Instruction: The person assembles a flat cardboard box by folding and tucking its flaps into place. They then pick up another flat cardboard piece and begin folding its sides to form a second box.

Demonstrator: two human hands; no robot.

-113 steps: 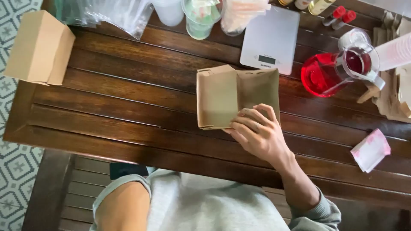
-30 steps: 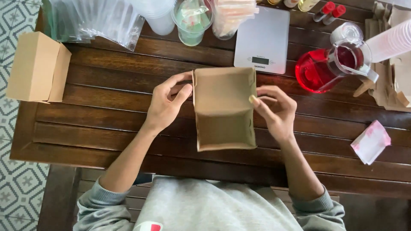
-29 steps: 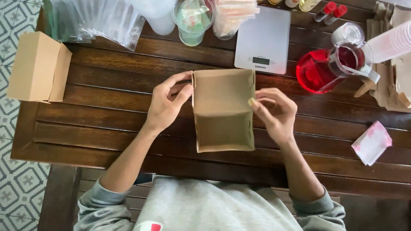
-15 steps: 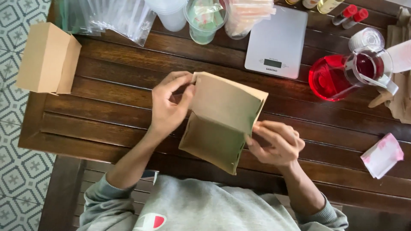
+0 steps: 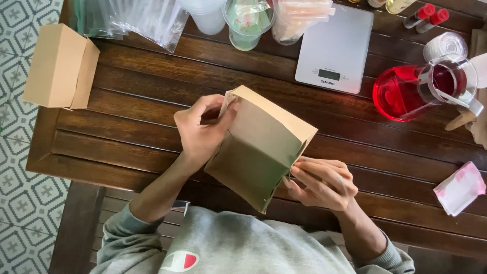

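Box of brown card, half folded, held tilted above the surface, between both hands. Long axis slanting from upper left, by the left hand, down to the lower right, by the right hand. Open side turned toward the body, inner walls showing.

Left grip closed on the box's upper left corner: thumb inside the flap, fingers wrapped over the outer edge. Right grip pinching the lower right side flap between thumb and fingertips, just beside the box's bottom corner. Both hands touching the card; neither nearer than the other, each at one end of the slant.

Beyond the left grip, well apart at the surface's far left edge: a second closed card box. Beyond the box, away from the body: clear bags, a plastic cup, a white scale. Beyond the right grip, further right: a jug of red liquid and a pink-and-white packet, both apart from the hands.
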